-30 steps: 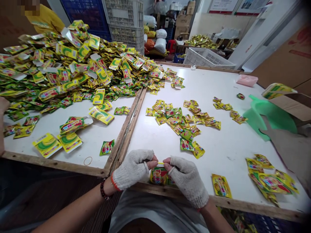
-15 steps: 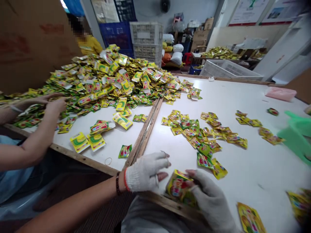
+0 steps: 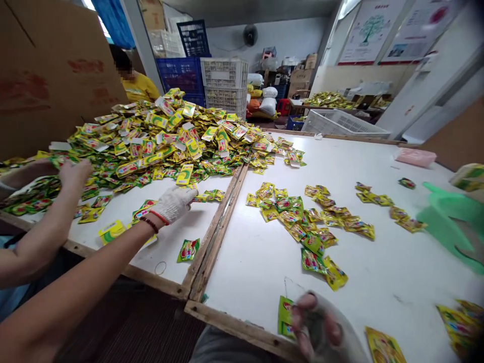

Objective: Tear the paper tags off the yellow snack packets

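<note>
My left hand (image 3: 172,204), in a white fingerless glove, reaches across to the left tabletop. Its fingers are closed over a flat yellow carton (image 3: 188,187), mostly covered by the hand. More yellow cartons (image 3: 112,231) lie under and beside my left forearm. At the front edge, my gloved right hand (image 3: 321,325) is curled, its fingertips against a green snack packet (image 3: 285,316). A thin loop, like a rubber band (image 3: 286,286), shows just above that packet. Loose yellow and green packets (image 3: 312,217) are scattered beyond my right hand.
A large heap of packets and cartons (image 3: 162,136) covers the back left, where a co-worker's hands (image 3: 73,174) are busy. A wooden strip (image 3: 217,234) divides the tables. A green plastic container (image 3: 446,222) and a pink block (image 3: 416,157) stand at right. Crates (image 3: 223,88) are behind.
My left hand has moved from beside my right hand to the cartons on the left. The yellow-topped bundle by my right hand is out of sight; a green packet shows there.
</note>
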### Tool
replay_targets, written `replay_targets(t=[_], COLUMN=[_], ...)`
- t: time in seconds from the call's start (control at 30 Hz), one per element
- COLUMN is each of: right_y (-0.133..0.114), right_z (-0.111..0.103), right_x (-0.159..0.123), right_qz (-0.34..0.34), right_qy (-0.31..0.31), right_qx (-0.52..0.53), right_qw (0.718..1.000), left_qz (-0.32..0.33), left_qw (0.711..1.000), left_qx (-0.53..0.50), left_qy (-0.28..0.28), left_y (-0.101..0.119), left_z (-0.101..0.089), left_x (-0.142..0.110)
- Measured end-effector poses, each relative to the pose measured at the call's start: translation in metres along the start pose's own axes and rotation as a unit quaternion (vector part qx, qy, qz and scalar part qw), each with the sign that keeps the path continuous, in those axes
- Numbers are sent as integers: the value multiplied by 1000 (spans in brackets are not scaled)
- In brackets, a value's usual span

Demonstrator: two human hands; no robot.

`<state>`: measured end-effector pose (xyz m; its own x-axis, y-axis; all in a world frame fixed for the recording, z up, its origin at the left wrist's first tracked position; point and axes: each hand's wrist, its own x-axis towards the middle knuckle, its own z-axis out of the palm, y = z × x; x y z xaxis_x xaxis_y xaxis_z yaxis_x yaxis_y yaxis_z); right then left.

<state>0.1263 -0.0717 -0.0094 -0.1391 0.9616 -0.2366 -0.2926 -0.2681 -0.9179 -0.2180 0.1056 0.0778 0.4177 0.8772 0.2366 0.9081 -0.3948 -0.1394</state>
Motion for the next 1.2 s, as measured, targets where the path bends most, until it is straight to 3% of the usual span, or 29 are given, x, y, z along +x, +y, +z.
replay_targets(t=[0.1, 0.2, 0.27, 0.33, 0.4, 0.43, 0.47, 0.53, 0.6, 0.63, 0.7, 0.8, 0.93, 1.03, 1.1, 1.2], right_y=[-6, -6, -3, 3, 9, 12, 14, 18, 19, 18, 18, 21, 25, 20, 14, 6], right_z=[31, 50, 54, 51, 44, 40, 37, 33, 32, 33, 32, 28, 19, 18, 21, 27], right_x=[16, 33, 40, 42, 41, 39, 36, 32, 28, 27, 26, 27, 31, 34, 37, 42], right_qz=[-94, -255, -294, -255, -183, -145, -111, -67, -47, -46, -54, -94, -133, -126, -128, -126], right_qy=[28, 47, 44, 53, 75, 84, 90, 102, 97, 91, 85, 100, 78, 61, 59, 57], right_qx=[-223, -383, -445, -483, -468, -438, -396, -303, -259, -265, -301, -313, -299, -313, -325, -309], right_qw=[970, 887, 845, 836, 861, 883, 907, 945, 960, 959, 948, 940, 942, 939, 935, 941], left_qz=[68, 194, 244, 224, 108, 29, -51, -166, -227, -250, -275, -228, -120, -94, -111, -145], left_qw=[997, 977, 964, 963, 958, 939, 904, 791, 666, 620, 583, 601, 679, 724, 718, 647], left_qx=[14, -29, -74, -147, -262, -337, -420, -589, -710, -742, -764, -766, -718, -676, -680, -740], left_qy=[-37, -85, -79, -28, 47, 69, 68, 11, -41, -44, -19, -22, -98, -101, -98, -116], left_y=[45, 107, 139, 155, 159, 160, 162, 168, 178, 183, 190, 191, 182, 176, 174, 173], left_z=[-11, -19, -19, -12, 1, 10, 19, 38, 51, 55, 59, 58, 55, 52, 51, 50], left_x=[-3, -16, -24, -31, -36, -39, -43, -53, -61, -65, -68, -67, -67, -67, -66, -64])
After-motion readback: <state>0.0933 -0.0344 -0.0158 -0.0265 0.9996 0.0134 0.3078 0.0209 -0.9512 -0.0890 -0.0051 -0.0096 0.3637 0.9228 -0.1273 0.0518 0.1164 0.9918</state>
